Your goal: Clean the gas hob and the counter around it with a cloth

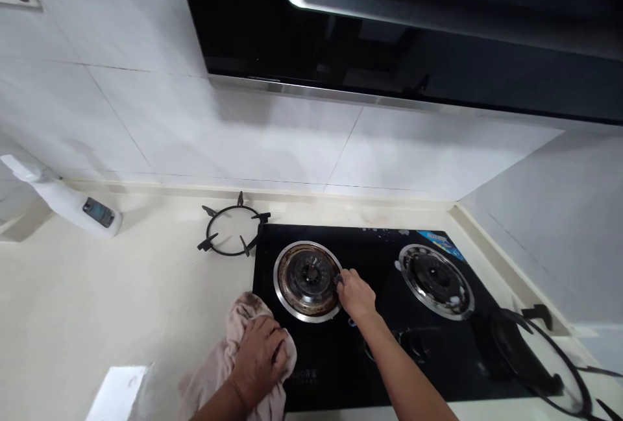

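Observation:
My left hand [261, 351] is closed on a pale pink cloth [238, 330] with a dark stain at its top. The cloth lies across the left front edge of the black glass gas stove [335, 369]. My right hand [356, 292] pinches a small dark grey wad [338, 279], perhaps steel wool, mostly hidden by the fingers. It rests at the right rim of the left burner [311, 272]. Brown grime rings that burner's metal tray, and its pan support is off.
One black pan support [234, 254] lies on the counter behind left; another [559, 349] sits at the stove's right end. The right burner [437, 281] is uncovered. A white spray bottle [80, 207] stands at far left. The dark range hood [389, 51] overhangs the back.

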### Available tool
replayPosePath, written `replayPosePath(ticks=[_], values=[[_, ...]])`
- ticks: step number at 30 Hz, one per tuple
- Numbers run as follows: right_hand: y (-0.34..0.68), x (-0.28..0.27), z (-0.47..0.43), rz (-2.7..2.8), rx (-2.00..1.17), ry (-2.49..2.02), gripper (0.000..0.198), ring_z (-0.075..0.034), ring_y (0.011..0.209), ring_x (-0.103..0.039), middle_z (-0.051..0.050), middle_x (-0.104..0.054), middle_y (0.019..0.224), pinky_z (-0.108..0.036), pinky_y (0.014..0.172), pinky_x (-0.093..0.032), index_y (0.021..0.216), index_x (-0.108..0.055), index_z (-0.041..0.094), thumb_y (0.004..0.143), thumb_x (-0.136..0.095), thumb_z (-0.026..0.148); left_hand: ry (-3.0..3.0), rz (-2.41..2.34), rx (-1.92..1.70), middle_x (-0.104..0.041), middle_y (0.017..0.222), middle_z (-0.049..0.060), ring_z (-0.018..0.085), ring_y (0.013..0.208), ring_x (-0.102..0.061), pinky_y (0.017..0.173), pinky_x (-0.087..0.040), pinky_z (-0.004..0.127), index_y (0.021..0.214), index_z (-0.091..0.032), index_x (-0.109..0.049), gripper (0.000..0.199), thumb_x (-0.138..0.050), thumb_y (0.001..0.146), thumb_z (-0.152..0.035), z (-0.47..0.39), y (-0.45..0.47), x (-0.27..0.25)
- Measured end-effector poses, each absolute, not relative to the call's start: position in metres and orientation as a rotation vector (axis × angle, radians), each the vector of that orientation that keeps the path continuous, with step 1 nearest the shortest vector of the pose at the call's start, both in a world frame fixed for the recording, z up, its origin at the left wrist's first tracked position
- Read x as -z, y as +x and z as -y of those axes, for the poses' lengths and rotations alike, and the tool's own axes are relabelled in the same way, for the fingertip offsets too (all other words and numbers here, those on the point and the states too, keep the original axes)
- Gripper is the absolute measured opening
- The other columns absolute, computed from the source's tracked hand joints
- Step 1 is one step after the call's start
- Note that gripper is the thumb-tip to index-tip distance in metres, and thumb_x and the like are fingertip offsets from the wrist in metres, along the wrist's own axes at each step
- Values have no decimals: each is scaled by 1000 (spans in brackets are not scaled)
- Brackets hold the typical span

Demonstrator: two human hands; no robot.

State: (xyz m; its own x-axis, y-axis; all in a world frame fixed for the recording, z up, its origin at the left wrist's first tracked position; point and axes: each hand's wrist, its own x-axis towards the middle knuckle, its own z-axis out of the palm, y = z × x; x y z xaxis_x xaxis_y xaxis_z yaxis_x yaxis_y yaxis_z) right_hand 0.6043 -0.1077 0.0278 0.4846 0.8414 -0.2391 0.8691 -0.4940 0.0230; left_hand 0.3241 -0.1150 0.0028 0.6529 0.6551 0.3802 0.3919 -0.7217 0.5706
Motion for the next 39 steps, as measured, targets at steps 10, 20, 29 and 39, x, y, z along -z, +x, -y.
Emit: replayPosePath(ticks=[10,20,29,39], values=[[605,-39,-12,-2031,215,2123,20,-20,102,-56,-8,-59,114,-29,78,-39,106,-60,21,95,-43,17,2393,-837,-802,-61,93,7,23,91,-52,82,-41,43,94,-20,-62,18,-53,81,-13,120,324,1],[527,-51,-9,-2618,351,1223,15,-18,96,-51,-3,-63,101,-31,82,-38,92,-66,24,90,-54,15,2392,-879,-844,-61,88,6,22,87,-51,79,-41,41,91,-20,-62,17,-50,83,-13,122,325,-4],[550,-41,-33,-2567,457,1420,7,-17,98,-53,-3,-63,105,-29,83,-37,94,-64,24,88,-61,22,2394,-892,-804,-61,88,6,22,88,-52,78,-42,40,90,-20,-62,16,-49,84,-14,122,324,-6],[660,-18,23,-2121,390,2194,12,-17,88,-58,-6,-64,99,-26,71,-35,99,-59,20,93,-49,22,2399,-882,-763,-61,93,7,22,90,-52,80,-43,42,93,-20,-63,17,-50,84,-15,121,323,-4]])
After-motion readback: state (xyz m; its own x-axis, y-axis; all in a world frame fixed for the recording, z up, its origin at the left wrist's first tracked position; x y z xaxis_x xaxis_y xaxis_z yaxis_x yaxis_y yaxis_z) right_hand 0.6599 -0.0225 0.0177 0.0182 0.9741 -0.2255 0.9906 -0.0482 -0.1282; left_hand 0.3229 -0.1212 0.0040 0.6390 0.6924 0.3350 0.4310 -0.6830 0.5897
